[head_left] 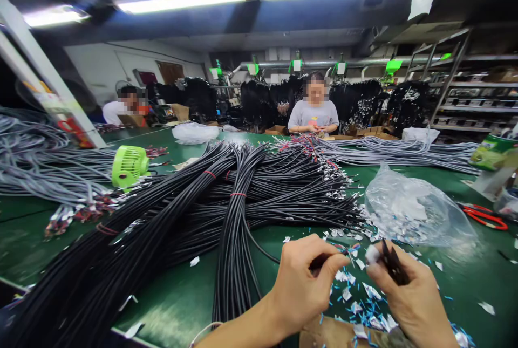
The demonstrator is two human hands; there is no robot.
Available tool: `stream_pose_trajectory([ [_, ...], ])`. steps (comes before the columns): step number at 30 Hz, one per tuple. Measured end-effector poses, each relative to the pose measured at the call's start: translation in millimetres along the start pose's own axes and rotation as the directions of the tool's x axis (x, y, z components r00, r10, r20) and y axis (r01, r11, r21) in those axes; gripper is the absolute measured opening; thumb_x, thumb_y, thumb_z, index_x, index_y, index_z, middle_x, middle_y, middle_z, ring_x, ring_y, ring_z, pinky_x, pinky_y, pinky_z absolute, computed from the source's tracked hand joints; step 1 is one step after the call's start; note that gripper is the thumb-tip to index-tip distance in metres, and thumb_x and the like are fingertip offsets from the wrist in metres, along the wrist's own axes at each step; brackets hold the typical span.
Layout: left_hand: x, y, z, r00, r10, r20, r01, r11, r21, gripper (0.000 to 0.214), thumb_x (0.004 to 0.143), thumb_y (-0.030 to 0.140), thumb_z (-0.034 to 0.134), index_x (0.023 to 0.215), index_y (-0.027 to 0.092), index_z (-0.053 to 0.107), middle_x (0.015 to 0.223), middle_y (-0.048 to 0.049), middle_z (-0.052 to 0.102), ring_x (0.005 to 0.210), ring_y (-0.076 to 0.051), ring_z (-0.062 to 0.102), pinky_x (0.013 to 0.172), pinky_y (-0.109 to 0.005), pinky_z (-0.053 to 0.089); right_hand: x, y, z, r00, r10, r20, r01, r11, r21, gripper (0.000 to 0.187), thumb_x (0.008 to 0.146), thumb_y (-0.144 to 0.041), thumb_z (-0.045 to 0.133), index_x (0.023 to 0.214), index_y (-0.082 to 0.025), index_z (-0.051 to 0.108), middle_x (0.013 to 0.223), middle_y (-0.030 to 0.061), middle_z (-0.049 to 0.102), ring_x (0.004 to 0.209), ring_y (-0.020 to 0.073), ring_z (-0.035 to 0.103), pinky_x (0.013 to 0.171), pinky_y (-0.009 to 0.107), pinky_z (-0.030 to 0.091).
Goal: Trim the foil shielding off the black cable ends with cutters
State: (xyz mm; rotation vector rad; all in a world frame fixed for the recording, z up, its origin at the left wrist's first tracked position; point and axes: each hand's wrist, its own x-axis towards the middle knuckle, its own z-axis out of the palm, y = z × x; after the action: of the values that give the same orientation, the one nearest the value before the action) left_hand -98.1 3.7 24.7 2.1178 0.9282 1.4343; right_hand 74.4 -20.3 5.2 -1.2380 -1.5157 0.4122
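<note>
My left hand (305,272) is closed in a pinch on the end of a black cable (261,251), where thin coloured wires (343,248) stick out past the fingertips. My right hand (413,288) faces it, fingers wrapped round a small dark tool with two pointed jaws (392,264). Something white (372,255) covers or sits at the right fingertips; whether it is a scrap or a finger cover I cannot make out. A small gap parts the hands. Below them lie white scraps (372,291) and blue wire bits (366,310).
Black cable bundles (234,218) fill the middle and left of the green table (465,283). A clear plastic bag (416,207), red-handled pliers (485,216), grey cables (388,148) and a green fan (130,167) lie around. A co-worker (313,113) sits opposite.
</note>
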Motion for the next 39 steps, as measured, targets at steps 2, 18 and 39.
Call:
stream_pose_trajectory([
  [2, -2.2, -1.7, 3.0, 0.997, 0.080, -0.019, -0.080, 0.997, 0.023, 0.015, 0.079, 0.015, 0.061, 0.065, 0.011, 0.067, 0.052, -0.0030, 0.058, 0.046, -0.011, 0.048, 0.047, -0.022, 0.033, 0.7, -5.2, 1.3, 1.000, 0.023, 0.008, -0.023, 0.999, 0.034, 0.028, 0.078, -0.042, 0.063, 0.063, -0.020, 0.057, 0.055, -0.0037, 0.048, 0.047, 0.0111, 0.045, 0.042, 0.019, 0.039],
  [18, -4.1, -8.1, 7.5, 0.992, 0.130, -0.006, -0.129, 0.990, 0.056, 0.013, 0.074, 0.009, 0.065, 0.062, 0.010, 0.062, 0.050, 0.0013, 0.050, 0.044, -0.007, 0.039, 0.045, -0.020, 0.028, 6.0, -2.2, 1.3, 0.988, 0.098, 0.119, -0.122, 0.971, 0.206, 0.017, 0.080, -0.035, 0.063, 0.076, -0.019, 0.064, 0.065, -0.0007, 0.059, 0.060, 0.0135, 0.057, 0.053, 0.019, 0.047],
  [39, -7.2, -16.4, 12.6, 0.985, 0.024, 0.173, -0.042, 0.994, 0.101, 0.011, 0.080, 0.010, 0.058, 0.070, 0.011, 0.061, 0.063, -0.0020, 0.059, 0.054, -0.011, 0.048, 0.051, -0.022, 0.031, 0.8, 7.1, 6.0, 0.974, 0.114, 0.197, -0.148, 0.974, 0.169, 0.024, 0.083, -0.038, 0.062, 0.072, -0.018, 0.055, 0.064, -0.0022, 0.045, 0.058, 0.0108, 0.040, 0.052, 0.021, 0.033],
])
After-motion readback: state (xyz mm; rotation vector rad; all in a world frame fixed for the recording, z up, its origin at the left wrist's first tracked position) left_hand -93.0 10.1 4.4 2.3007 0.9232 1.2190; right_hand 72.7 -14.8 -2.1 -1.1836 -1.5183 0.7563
